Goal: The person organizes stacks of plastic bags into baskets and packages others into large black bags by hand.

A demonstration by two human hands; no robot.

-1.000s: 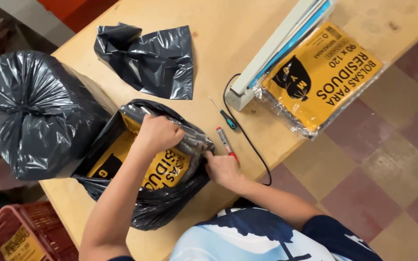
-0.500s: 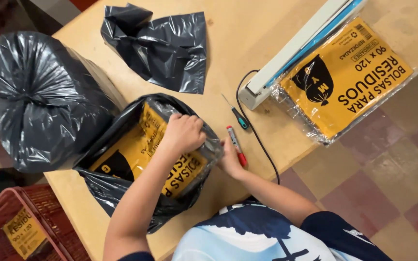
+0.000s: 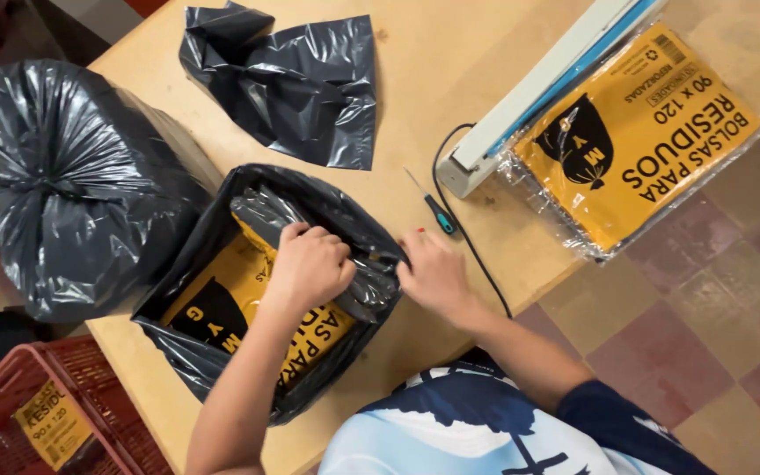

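On the surface, the left hand grips a clear-wrapped pack inside the black bag; the right hand seemingly pinches the bag's rim, near the screwdriver.

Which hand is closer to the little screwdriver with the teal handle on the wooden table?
The right hand. It rests just below the small teal-handled screwdriver, at the open black plastic bag's edge. The left hand is farther left, inside that bag on a folded black sheet.
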